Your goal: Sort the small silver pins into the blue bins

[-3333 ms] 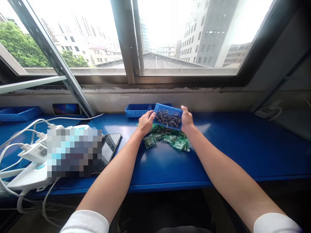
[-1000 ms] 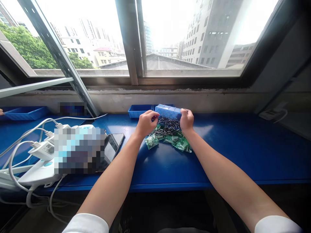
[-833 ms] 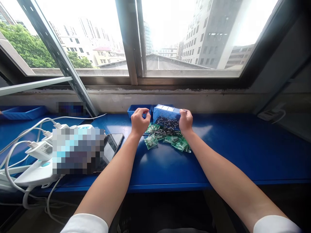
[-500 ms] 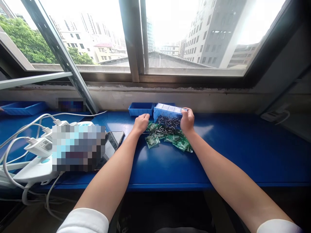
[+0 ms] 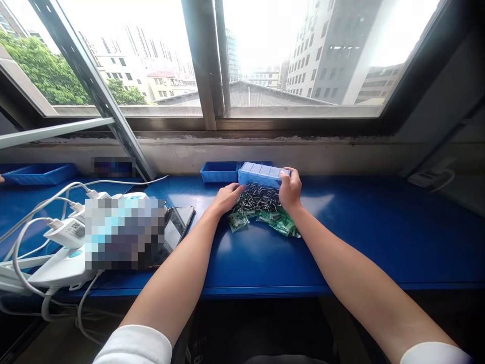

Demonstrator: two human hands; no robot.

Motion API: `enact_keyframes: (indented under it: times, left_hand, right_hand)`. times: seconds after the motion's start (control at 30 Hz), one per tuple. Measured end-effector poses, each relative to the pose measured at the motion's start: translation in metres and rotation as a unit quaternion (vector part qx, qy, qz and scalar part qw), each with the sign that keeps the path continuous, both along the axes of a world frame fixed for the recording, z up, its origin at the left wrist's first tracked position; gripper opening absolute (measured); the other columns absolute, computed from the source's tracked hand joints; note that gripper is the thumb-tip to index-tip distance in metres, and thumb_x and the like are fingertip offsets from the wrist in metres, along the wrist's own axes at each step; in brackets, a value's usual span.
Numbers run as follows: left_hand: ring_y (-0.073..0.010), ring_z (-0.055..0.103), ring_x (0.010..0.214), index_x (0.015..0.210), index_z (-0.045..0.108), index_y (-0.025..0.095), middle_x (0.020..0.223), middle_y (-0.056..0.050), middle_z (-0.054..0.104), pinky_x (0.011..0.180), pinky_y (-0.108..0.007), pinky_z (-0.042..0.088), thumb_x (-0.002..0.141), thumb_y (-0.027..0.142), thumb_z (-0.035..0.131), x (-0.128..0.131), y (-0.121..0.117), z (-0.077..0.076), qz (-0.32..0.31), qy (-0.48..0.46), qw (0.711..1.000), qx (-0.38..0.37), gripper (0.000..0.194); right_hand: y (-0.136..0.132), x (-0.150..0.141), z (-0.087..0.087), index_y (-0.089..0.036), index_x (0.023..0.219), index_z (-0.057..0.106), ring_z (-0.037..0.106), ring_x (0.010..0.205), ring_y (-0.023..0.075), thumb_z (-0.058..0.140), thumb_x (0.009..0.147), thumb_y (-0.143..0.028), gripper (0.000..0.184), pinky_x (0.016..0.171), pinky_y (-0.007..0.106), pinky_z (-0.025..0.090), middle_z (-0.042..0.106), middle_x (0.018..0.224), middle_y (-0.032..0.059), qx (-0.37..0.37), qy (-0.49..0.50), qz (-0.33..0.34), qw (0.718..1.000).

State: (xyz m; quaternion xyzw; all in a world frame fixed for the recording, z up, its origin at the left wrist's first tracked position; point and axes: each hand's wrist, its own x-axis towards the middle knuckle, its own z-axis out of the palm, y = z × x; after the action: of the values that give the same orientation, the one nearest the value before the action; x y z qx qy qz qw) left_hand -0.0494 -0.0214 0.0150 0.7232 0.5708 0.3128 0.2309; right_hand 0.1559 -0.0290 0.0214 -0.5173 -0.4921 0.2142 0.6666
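Note:
My right hand (image 5: 290, 190) is shut on the right end of a blue plastic compartment tray (image 5: 260, 174), which lies tipped over with its underside up. Under the tray's front edge spreads a heap of small dark metal pins (image 5: 258, 198), lying across several green plastic packets (image 5: 273, 225). My left hand (image 5: 227, 198) holds nothing, and its fingers stretch flat toward the heap's left edge.
A second blue tray (image 5: 219, 172) stands behind my left hand, and another (image 5: 40, 174) lies far left. A phone (image 5: 175, 233) and a white power strip (image 5: 62, 268) with chargers and cables sit left on the blue bench (image 5: 364, 237), below a window.
The blue tray has gone from held up with pins inside to tipped over, with the pins spread on the packets. My left hand has let go of it and moved to the heap's left edge.

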Motion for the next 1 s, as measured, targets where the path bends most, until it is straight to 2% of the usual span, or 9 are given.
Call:
enact_keyframes:
  times: [0.1, 0.27, 0.5, 0.6, 0.73, 0.83, 0.93, 1.0]
  left_hand:
    - [-0.0255, 0.06, 0.103, 0.11, 0.066, 0.02, 0.11, -0.007, 0.068, 0.09, -0.032, 0.043, 0.085, 0.061, 0.037, 0.001, 0.001, -0.003, 0.012, 0.018, 1.0, 0.011, 0.056]
    - [-0.0233, 0.062, 0.103, 0.109, 0.066, 0.021, 0.109, -0.005, 0.069, 0.089, -0.03, 0.045, 0.087, 0.055, 0.042, 0.002, 0.0, -0.006, 0.001, 0.035, 0.999, 0.03, 0.048]
    - [-0.0242, 0.062, 0.102, 0.109, 0.067, 0.02, 0.11, -0.007, 0.069, 0.091, -0.031, 0.046, 0.084, 0.047, 0.051, -0.001, 0.001, -0.008, -0.02, 0.074, 0.995, 0.057, 0.04]
    - [-0.0238, 0.063, 0.1, 0.109, 0.067, 0.019, 0.109, -0.007, 0.069, 0.089, -0.031, 0.047, 0.083, 0.045, 0.052, -0.002, 0.002, -0.007, -0.024, 0.076, 0.995, 0.058, 0.039]
    - [-0.0232, 0.062, 0.1, 0.109, 0.066, 0.02, 0.11, -0.007, 0.068, 0.089, -0.031, 0.047, 0.081, 0.041, 0.056, -0.004, 0.003, -0.008, -0.029, 0.073, 0.995, 0.057, 0.037]
    - [-0.0228, 0.062, 0.1, 0.109, 0.066, 0.021, 0.11, -0.005, 0.069, 0.089, -0.031, 0.047, 0.079, 0.04, 0.057, -0.005, 0.004, -0.009, -0.035, 0.064, 0.995, 0.061, 0.036]
    - [-0.0229, 0.062, 0.102, 0.108, 0.067, 0.021, 0.111, -0.005, 0.068, 0.091, -0.03, 0.047, 0.078, 0.038, 0.057, -0.005, 0.004, -0.008, -0.034, 0.058, 0.995, 0.071, 0.036]
    - [-0.023, 0.061, 0.104, 0.109, 0.067, 0.02, 0.112, -0.006, 0.068, 0.093, -0.03, 0.045, 0.078, 0.035, 0.056, -0.005, 0.004, -0.007, -0.027, 0.056, 0.995, 0.076, 0.036]
  right_hand:
    - [0.0, 0.001, 0.0, -0.02, 0.091, 0.052, 0.049, 0.068, 0.0161, 0.045, 0.078, -0.041, 0.026, 0.064, 0.029, 0.038, 0.056, 0.076, 0.0002, 0.005, -0.001, -0.017, 1.0]
    - [-0.002, 0.003, 0.002, -0.02, 0.091, 0.053, 0.05, 0.072, 0.0174, 0.043, 0.079, -0.041, 0.027, 0.067, 0.03, 0.039, 0.056, 0.077, 0.0011, 0.023, -0.029, -0.04, 0.999]
    - [-0.01, 0.01, 0.005, -0.019, 0.106, 0.05, 0.052, 0.071, 0.019, 0.042, 0.084, -0.044, 0.034, 0.072, 0.033, 0.041, 0.056, 0.077, 0.0022, 0.104, -0.175, 0.024, 0.979]
    - [-0.009, 0.015, 0.004, -0.019, 0.107, 0.05, 0.054, 0.077, 0.0202, 0.041, 0.085, -0.05, 0.039, 0.075, 0.034, 0.041, 0.058, 0.083, 0.004, 0.117, -0.191, 0.017, 0.974]
    - [-0.004, 0.021, 0.005, -0.019, 0.106, 0.05, 0.055, 0.078, 0.02, 0.04, 0.083, -0.061, 0.049, 0.074, 0.034, 0.042, 0.057, 0.083, 0.0042, 0.098, -0.146, -0.026, 0.984]
    - [0.002, 0.03, 0.01, -0.018, 0.102, 0.05, 0.055, 0.078, 0.0198, 0.036, 0.081, -0.068, 0.057, 0.075, 0.035, 0.044, 0.057, 0.082, 0.0038, 0.074, -0.069, -0.091, 0.991]
    - [0.013, 0.048, 0.015, -0.017, 0.1, 0.051, 0.057, 0.084, 0.0224, 0.024, 0.083, -0.071, 0.063, 0.081, 0.039, 0.045, 0.057, 0.087, 0.0073, 0.046, 0.03, -0.18, 0.982]
    - [0.021, 0.066, 0.014, -0.016, 0.101, 0.052, 0.058, 0.087, 0.0251, 0.016, 0.084, -0.072, 0.068, 0.08, 0.041, 0.048, 0.057, 0.088, 0.0096, 0.024, 0.073, -0.205, 0.976]
